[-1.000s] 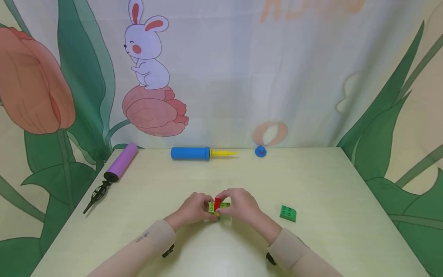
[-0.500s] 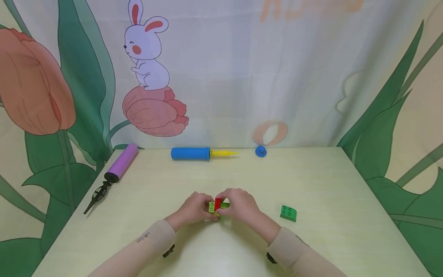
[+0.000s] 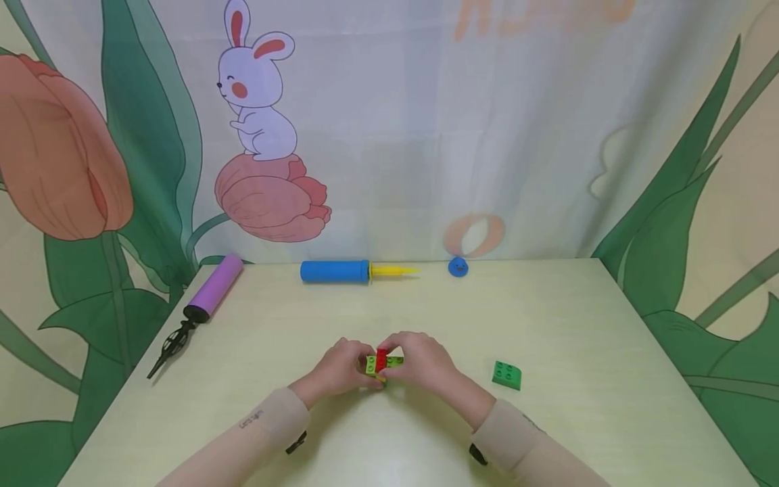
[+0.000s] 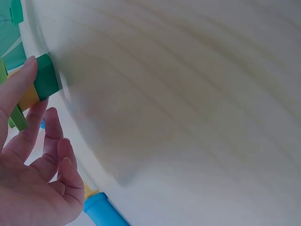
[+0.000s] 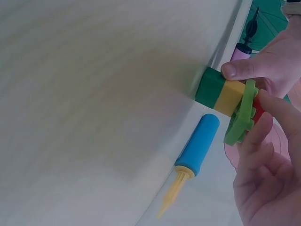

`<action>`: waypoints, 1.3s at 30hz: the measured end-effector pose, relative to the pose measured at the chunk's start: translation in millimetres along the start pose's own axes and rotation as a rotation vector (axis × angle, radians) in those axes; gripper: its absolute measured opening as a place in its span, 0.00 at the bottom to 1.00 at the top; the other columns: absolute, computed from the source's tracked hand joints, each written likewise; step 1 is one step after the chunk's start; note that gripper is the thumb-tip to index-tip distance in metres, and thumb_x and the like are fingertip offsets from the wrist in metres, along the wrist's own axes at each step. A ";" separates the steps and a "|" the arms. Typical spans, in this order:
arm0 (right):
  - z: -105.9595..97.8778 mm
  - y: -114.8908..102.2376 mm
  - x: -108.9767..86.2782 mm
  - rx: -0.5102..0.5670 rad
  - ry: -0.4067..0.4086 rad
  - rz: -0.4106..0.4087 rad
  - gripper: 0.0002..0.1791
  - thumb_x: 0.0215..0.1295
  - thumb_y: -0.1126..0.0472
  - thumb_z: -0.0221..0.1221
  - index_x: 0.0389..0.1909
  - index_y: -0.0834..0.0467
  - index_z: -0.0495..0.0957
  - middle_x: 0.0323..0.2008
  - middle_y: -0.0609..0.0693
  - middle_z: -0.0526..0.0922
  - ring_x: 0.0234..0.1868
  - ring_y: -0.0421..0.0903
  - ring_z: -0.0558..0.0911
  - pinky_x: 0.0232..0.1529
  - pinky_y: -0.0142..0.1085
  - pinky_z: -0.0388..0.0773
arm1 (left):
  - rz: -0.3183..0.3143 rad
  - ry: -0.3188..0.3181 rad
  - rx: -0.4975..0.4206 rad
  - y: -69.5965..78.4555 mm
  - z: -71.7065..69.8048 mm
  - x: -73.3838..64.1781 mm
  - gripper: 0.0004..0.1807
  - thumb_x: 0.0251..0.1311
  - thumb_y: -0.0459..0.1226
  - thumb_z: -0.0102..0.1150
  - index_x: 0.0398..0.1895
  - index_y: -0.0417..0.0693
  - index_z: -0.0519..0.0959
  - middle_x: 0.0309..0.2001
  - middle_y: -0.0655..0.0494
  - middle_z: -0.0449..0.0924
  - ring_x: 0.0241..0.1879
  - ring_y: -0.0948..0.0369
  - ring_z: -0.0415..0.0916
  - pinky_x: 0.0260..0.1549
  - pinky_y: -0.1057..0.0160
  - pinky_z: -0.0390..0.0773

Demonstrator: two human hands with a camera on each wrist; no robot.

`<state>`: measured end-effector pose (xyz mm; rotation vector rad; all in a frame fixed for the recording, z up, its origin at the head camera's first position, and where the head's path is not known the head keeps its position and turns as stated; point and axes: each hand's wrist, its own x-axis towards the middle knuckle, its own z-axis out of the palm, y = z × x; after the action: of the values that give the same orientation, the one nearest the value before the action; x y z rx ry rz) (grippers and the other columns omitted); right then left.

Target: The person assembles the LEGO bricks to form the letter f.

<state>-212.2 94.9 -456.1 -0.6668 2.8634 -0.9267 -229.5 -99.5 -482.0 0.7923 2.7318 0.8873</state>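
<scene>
Near the middle of the table, both hands are at a small stack of toy building bricks. Its dark green brick (image 5: 210, 88) is at the bottom, with a yellow brick (image 5: 229, 98) above it. On the yellow one lies a light green studded piece (image 5: 242, 117) that juts out sideways. A red brick (image 3: 381, 360) sits at the top, between studs left bare on either side. My left hand (image 3: 343, 365) grips the lower bricks between thumb and forefinger, as the left wrist view shows. With thumb and fingertips, my right hand (image 3: 429, 362) pinches the red brick, partly hiding it.
A loose green brick (image 3: 507, 375) with studs lies right of the hands. Along the back edge are a blue pump (image 3: 335, 271) with a yellow nozzle and a small blue round piece (image 3: 458, 266). A purple pump (image 3: 216, 284) with a black nozzle lies at the left edge.
</scene>
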 end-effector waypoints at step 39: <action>7.9 7.0 -3.8 0.011 0.049 0.004 0.20 0.52 0.47 0.71 0.47 0.47 0.85 0.38 0.38 0.83 0.36 0.39 0.78 0.28 0.31 0.72 | -0.014 -0.003 -0.018 2.4 0.8 0.0 0.14 0.43 0.44 0.78 0.27 0.53 0.80 0.19 0.59 0.72 0.27 0.58 0.64 0.30 0.59 0.62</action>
<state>-210.0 97.3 -466.9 -0.6457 2.8988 -0.9710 -228.2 -97.4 -481.3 0.7692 2.7194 0.9064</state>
